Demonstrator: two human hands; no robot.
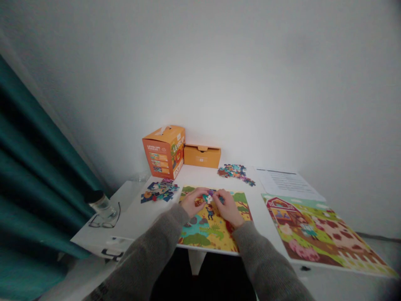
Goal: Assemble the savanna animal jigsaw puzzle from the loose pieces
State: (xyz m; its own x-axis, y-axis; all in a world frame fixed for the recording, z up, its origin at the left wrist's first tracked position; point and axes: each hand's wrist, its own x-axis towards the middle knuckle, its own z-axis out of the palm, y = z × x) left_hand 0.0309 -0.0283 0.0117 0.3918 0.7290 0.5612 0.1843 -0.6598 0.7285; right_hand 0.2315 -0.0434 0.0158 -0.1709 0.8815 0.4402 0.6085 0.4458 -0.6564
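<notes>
Over a yellow picture board (pixel 219 234) with a crocodile and trees, my two hands meet near its upper middle. My left hand (pixel 194 201) is closed with its thumb and fingers on a few small puzzle pieces (pixel 208 198) coloured white, teal and purple. My right hand (pixel 228 206) is curled at their right side, gripping a dark blue puzzle piece (pixel 222 200) that its fingers partly cover. Whether the pieces are joined I cannot tell.
Loose puzzle pieces lie in a left pile (pixel 160 191) and a back pile (pixel 233 171). Behind stand an orange puzzle box (pixel 164 152) and an orange tray box (pixel 202 156). A farm picture board (pixel 313 234) and paper sheet (pixel 288 184) lie right; a jar (pixel 103 205) and glasses (pixel 106 225) left.
</notes>
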